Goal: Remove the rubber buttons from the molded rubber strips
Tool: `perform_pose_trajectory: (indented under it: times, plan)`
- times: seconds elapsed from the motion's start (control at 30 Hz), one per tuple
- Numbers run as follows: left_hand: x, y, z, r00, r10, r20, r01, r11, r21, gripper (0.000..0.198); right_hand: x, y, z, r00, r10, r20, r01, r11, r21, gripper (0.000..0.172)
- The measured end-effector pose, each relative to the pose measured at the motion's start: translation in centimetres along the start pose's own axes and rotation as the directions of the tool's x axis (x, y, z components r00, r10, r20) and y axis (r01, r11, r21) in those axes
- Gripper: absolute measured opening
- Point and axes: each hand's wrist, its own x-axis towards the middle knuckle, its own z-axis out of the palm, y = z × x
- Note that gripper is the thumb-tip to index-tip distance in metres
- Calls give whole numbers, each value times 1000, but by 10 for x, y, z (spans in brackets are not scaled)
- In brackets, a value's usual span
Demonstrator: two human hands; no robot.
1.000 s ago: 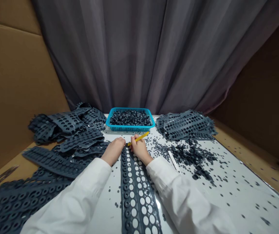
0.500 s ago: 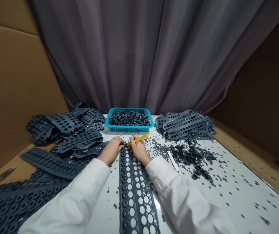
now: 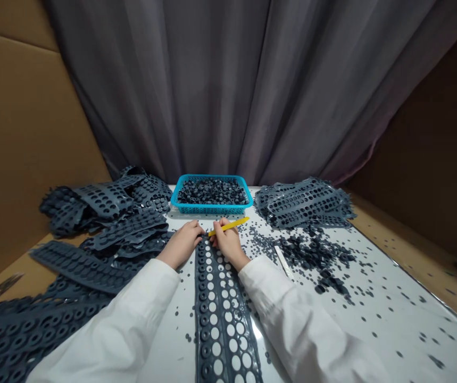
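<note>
Along the far left, a cardboard wall (image 3: 24,159) is standing beside the white-topped table (image 3: 164,346), and loose perforated rubber sheets (image 3: 80,266) are lying heaped in dark grey layers. Moving right, the left sleeve (image 3: 116,324) is reaching in from the bottom of the view, forearm slanting up and inward, and the left hand (image 3: 180,244) is lying palm down with its fingers together, curling toward the top end of a perforated dark grey rubber strip (image 3: 204,319). Whether it is clamping the strip or only touching it, I cannot tell. That strip is running straight toward the body, between the two forearms. The right hand (image 3: 228,244) is closing around a slim yellow tool (image 3: 230,226), angled up and right, its working end hidden at the strip's top end. Keeping both hands this close together seems wise, since the strip is less likely to shift. Beyond them, a blue plastic basket (image 3: 212,208) is holding dark discs. Further right, the right sleeve (image 3: 304,319) is angling in, loose discs (image 3: 312,252) are scattering around a thin white strip (image 3: 283,261), and another pile of punched sheets (image 3: 304,202) is sitting near the far edge.
</note>
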Motion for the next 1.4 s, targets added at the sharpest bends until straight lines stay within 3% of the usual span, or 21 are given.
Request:
perform_pose_trajectory:
  times: [0.4,0.6,0.83,0.97,1.07,1.13,1.27,1.4]
  plan:
    - [1,1,1,998,49,39,-53,993,104,16,4,-4,5,999,-44,12,45,983,-176,23]
    - [-1,7,1,1000,5,-7,-4,993,119,15,4,-6,7,998,-57,-8,54,968,-244,20]
    - [-1,9,3,985,-110,-132,100,992,-80,13,4,2,5,999,-45,0,44,969,-244,21]
    - [2,2,-7,937,-228,-266,140,940,-311,12,4,2,4,1000,-29,4,29,977,-210,22]
    - [5,-3,-14,880,-363,-307,163,836,-523,13,3,1,4,1000,-16,7,17,985,-170,23]
    - [6,-4,-16,871,-428,-242,166,719,-675,19,1,0,4,1000,-12,5,13,990,-139,23]
    - [6,4,-18,909,-416,-20,164,402,-901,30,-3,-3,1,1000,-21,8,21,997,-78,23]
    - [2,14,-23,935,-336,110,164,136,-977,27,-4,-4,-1,1000,-19,10,19,999,-25,25]
